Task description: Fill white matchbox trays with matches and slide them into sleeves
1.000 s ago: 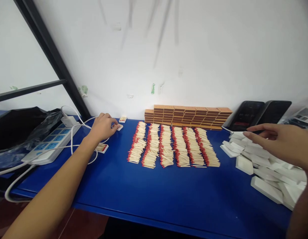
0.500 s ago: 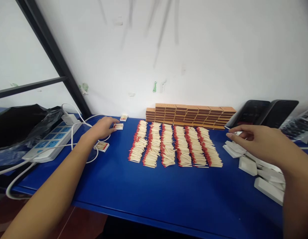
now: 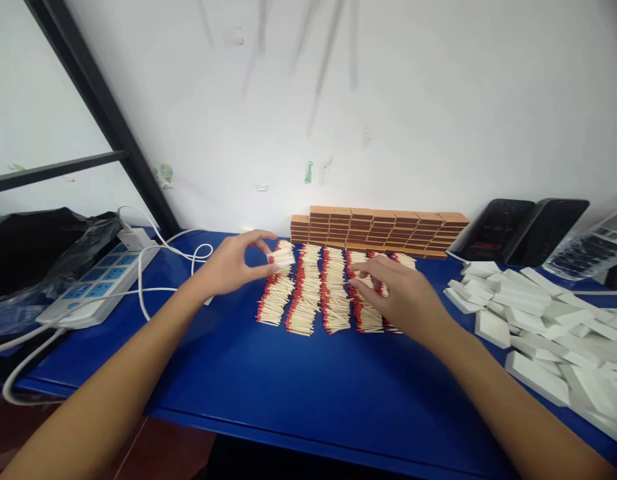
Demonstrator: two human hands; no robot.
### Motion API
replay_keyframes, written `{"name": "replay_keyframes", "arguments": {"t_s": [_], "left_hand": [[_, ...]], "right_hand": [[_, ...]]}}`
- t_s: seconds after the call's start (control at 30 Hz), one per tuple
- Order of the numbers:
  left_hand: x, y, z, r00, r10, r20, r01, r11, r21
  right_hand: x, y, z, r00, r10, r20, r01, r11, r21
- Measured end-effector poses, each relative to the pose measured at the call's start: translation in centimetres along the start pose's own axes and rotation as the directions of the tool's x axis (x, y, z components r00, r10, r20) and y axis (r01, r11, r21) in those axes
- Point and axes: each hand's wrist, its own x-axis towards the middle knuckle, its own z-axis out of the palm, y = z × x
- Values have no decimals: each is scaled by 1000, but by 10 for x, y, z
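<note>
My left hand (image 3: 241, 262) pinches a small white matchbox tray (image 3: 282, 258) between thumb and fingers. It holds the tray, which looks to have matchsticks in it, over the top of the leftmost row of red-headed matchsticks (image 3: 274, 300). Several such rows lie side by side on the blue table (image 3: 288, 380). Above the right-hand rows is my right hand (image 3: 388, 287), its thumb and fingertips slightly apart with nothing visible between them. It partly covers those rows. Only a white corner of another tray (image 3: 209, 301) shows beneath my left wrist.
Stacked brown matchboxes (image 3: 378, 230) line the wall. At right lie a heap of white trays (image 3: 538, 320), two phones (image 3: 543, 230) and a clear plastic bottle (image 3: 591, 250). A power strip (image 3: 96, 283), white cables (image 3: 141, 280) and a black bag (image 3: 43, 250) occupy the left.
My left hand has lifted a filled tray from the table's left side and moved right with it. My right hand has come left from the white tray heap to the match rows.
</note>
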Motion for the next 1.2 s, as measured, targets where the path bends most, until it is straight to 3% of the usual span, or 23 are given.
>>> {"name": "replay_keyframes", "arguments": {"t_s": [0.07, 0.2, 0.43, 0.67, 0.83, 1.2], "left_hand": [[-3, 18, 13, 999, 40, 11, -39, 998, -56], [-10, 43, 34, 998, 48, 31, -42, 986, -161], [-16, 51, 49, 997, 62, 37, -49, 956, -290], [-16, 51, 59, 999, 21, 28, -11, 944, -331], [-17, 48, 64, 999, 53, 3, -50, 947, -319], [-15, 38, 51, 975, 145, -169, -155, 987, -51]], "right_hand": [[3, -15, 12, 992, -102, -68, 104, 994, 24], [4, -30, 24, 977, -172, -126, 172, 985, -8], [-4, -28, 25, 966, -197, -165, 215, 972, 94], [-9, -24, 20, 974, -159, -163, 177, 979, 102], [-11, -23, 13, 989, -112, -99, 120, 989, 81], [-11, -6, 11, 995, 101, -15, -98, 987, 129]]}}
